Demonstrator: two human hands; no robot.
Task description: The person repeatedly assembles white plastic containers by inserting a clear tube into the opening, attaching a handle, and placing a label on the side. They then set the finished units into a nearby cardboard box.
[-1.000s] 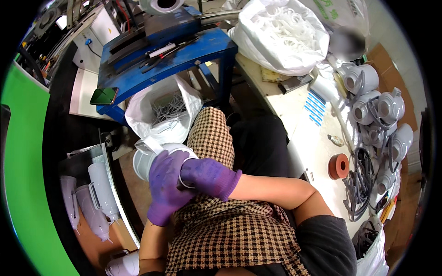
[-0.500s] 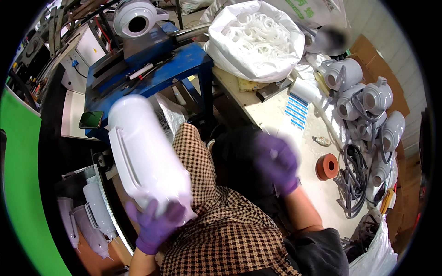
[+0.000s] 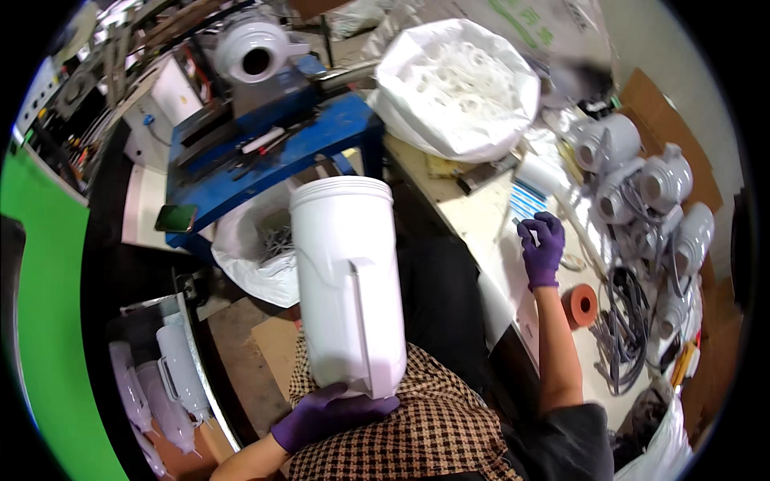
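Note:
A large white plastic jug (image 3: 333,280), a tall cylinder with a threaded rim and a long side handle, stands nearly upright over my lap. My left hand (image 3: 333,417), in a purple glove, is closed under its lower end and holds it. Over the white table my right hand (image 3: 544,248), also gloved in purple, is beside a sheet of blue-and-white labels (image 3: 529,200). Its thumb and forefinger are drawn together; what sits at their tips is too small to name. The reddish-brown tape roll (image 3: 580,305) lies close to that wrist.
A white sack of clear plastic rings (image 3: 457,88) stands at the far table end. Grey plastic housings (image 3: 666,180) and coiled grey cord (image 3: 626,329) crowd the right. A blue bench (image 3: 321,132) bears a phone (image 3: 176,218). Grey jugs (image 3: 180,365) lie in a bin, lower left.
The jug has swung to the right and upright, its threaded rim now uppermost. My right hand has moved right and up, from beside my lap to the label sheet.

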